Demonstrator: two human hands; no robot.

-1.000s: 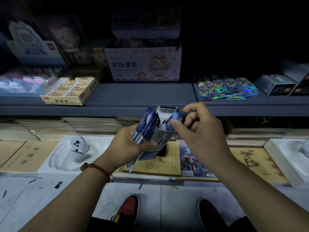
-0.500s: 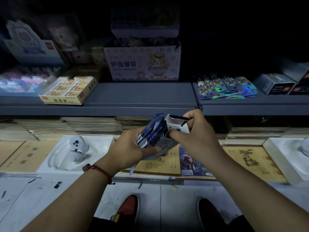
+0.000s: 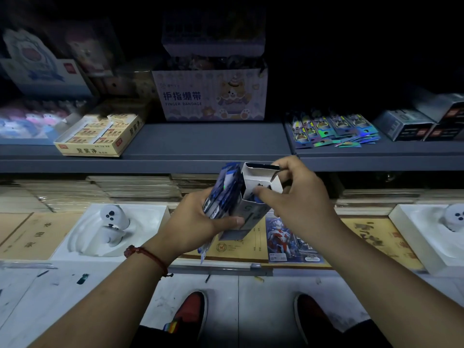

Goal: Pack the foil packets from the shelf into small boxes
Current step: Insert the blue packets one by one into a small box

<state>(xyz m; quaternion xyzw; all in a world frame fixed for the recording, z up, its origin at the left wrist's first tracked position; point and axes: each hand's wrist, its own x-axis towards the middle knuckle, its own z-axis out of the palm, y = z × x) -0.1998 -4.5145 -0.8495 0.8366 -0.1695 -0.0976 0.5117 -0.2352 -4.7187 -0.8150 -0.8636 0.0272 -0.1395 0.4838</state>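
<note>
- The left hand (image 3: 193,219) has its grip curled round two things at once: a sheaf of blue foil packets (image 3: 221,194) and, just right of them, the lower part of a small box (image 3: 247,213), thumb laid across the front.
- The right hand (image 3: 298,207) has its grip pinching at the box's open top, fingertips on the raised flap and thumb on something blue at the mouth. A packet going in, I'd say, though the thumb hides most of it.
- So we're mid-fill: this box is open and the held sheaf isn't inside yet.
- Far right on the grey shelf (image 3: 200,144) a fan of loose packets (image 3: 331,129) lies unpacked. Plenty left, by my reckoning.
- Just right of those, dark boxes (image 3: 404,124) sit stacked; packed or not, I cannot tell.
- Materials now: the packets are thin glossy film with holographic glints, long and flat, likely slippery. The box is light matte card, tall and narrow, and probably easy to crush.
</note>
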